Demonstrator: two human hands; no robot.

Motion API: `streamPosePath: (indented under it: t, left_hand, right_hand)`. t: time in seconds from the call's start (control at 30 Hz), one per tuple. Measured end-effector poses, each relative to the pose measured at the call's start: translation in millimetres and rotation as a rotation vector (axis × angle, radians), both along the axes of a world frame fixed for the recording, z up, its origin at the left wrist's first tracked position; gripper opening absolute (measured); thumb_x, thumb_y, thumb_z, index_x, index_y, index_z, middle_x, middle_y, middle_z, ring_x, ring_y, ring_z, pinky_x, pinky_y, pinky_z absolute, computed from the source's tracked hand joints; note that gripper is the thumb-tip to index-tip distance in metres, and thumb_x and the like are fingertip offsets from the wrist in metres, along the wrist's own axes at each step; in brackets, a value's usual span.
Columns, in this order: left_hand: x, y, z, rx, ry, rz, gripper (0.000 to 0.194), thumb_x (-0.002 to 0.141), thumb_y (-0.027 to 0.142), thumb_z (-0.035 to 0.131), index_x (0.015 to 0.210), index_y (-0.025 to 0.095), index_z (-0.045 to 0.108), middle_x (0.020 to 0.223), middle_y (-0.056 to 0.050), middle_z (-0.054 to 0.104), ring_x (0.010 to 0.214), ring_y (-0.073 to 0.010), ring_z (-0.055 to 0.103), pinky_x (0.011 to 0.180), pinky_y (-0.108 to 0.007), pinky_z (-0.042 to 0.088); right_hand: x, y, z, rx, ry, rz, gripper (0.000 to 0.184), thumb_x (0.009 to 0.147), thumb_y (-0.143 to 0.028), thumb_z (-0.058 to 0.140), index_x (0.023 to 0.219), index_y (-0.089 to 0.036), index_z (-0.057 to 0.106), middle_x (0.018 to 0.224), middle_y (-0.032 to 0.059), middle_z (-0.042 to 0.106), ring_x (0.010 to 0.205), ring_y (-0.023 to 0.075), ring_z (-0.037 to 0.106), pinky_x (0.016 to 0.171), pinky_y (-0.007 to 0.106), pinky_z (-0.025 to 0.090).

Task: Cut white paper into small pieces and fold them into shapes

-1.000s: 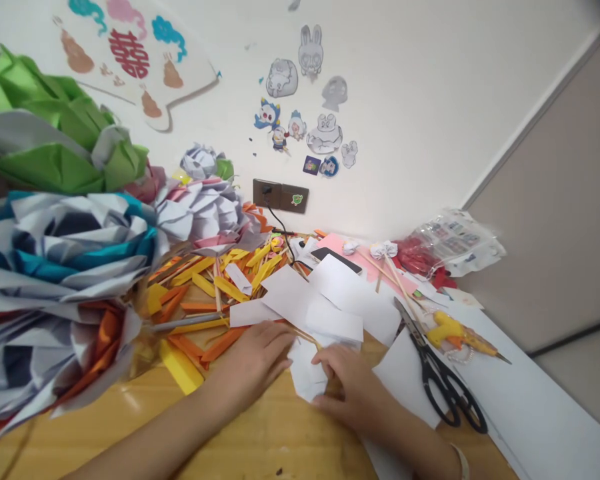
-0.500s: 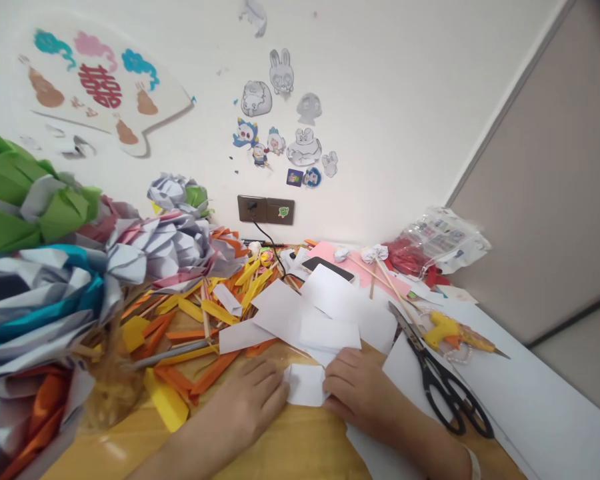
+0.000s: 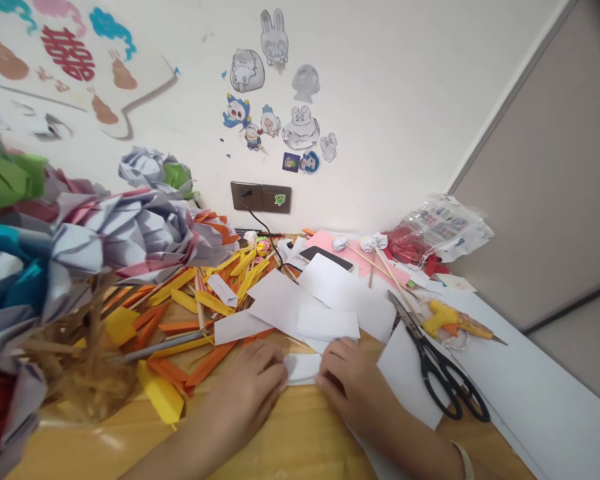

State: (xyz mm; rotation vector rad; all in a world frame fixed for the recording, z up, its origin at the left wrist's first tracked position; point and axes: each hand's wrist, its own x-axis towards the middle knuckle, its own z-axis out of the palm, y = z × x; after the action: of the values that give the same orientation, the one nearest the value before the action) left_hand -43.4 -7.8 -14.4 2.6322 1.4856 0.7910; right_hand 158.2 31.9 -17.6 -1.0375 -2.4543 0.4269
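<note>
A small white sheet of paper, folded over on itself, lies on the wooden table between my two hands. My left hand pinches its left end with curled fingers. On the opposite end, my right hand grips the paper between thumb and fingers; the fingertips are partly hidden. Just beyond my hands, a white paper slip rests on other loose white sheets.
Black-handled scissors and a yellow glue gun lie at the right. Orange and yellow folded strips cover the left, beside large folded-paper flowers. A phone sits behind the sheets, near a plugged-in cable.
The paper between my hands now looks narrower, its near part folded up and away from me. Both hands stay at its ends. The camera view has shifted slightly.
</note>
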Motion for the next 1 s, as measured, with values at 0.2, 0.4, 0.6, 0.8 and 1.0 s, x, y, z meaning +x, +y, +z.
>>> streamPosePath:
  t: [0.2, 0.4, 0.6, 0.8, 1.0]
  left_hand:
    - [8, 2, -4.4, -0.089, 0.071, 0.141, 0.021, 0.085, 0.015, 0.039, 0.072, 0.018, 0.056, 0.079, -0.006, 0.056, 0.079, -0.0218, 0.052, 0.07, -0.038, 0.046]
    - [7, 2, -2.0, -0.128, 0.099, 0.142, 0.018, 0.084, 0.019, 0.042, 0.074, 0.017, 0.057, 0.082, -0.007, 0.057, 0.081, -0.0231, 0.051, 0.072, -0.04, 0.045]
    - [16, 3, 1.0, -0.125, 0.137, 0.258, 0.019, 0.081, 0.018, 0.043, 0.068, 0.018, 0.057, 0.077, -0.007, 0.057, 0.078, -0.0236, 0.051, 0.07, -0.04, 0.044]
    - [20, 5, 3.4, -0.193, 0.126, 0.338, 0.015, 0.078, 0.018, 0.047, 0.065, 0.018, 0.055, 0.074, -0.005, 0.057, 0.077, -0.0236, 0.052, 0.069, -0.039, 0.042]
    - [19, 5, 4.8, -0.249, 0.046, 0.359, 0.014, 0.076, 0.022, 0.053, 0.062, 0.019, 0.051, 0.073, -0.003, 0.056, 0.077, -0.0227, 0.052, 0.069, -0.037, 0.04]
  right_hand:
    - [-6, -2, -5.4, 0.05, -0.068, -0.106, 0.012, 0.079, -0.01, 0.051, 0.069, -0.016, 0.051, 0.078, 0.0056, 0.052, 0.076, 0.0204, 0.044, 0.069, 0.034, 0.036]
    - [-9, -2, -9.1, 0.078, -0.138, -0.121, 0.013, 0.081, -0.009, 0.047, 0.071, -0.015, 0.05, 0.079, 0.0065, 0.051, 0.076, 0.021, 0.043, 0.069, 0.036, 0.036]
    - [-10, -4, -11.5, 0.117, -0.181, -0.118, 0.013, 0.082, -0.011, 0.042, 0.073, -0.016, 0.05, 0.078, 0.0067, 0.05, 0.074, 0.0214, 0.043, 0.067, 0.037, 0.037]
    - [-14, -6, -11.7, 0.275, -0.177, -0.111, 0.015, 0.081, -0.007, 0.044, 0.075, -0.016, 0.054, 0.081, 0.0088, 0.053, 0.074, 0.0223, 0.046, 0.066, 0.037, 0.039]
    - [-11, -9, -7.0, 0.478, -0.05, 0.14, 0.023, 0.087, -0.011, 0.042, 0.092, -0.021, 0.062, 0.108, 0.0098, 0.056, 0.091, 0.0225, 0.048, 0.076, 0.038, 0.042]
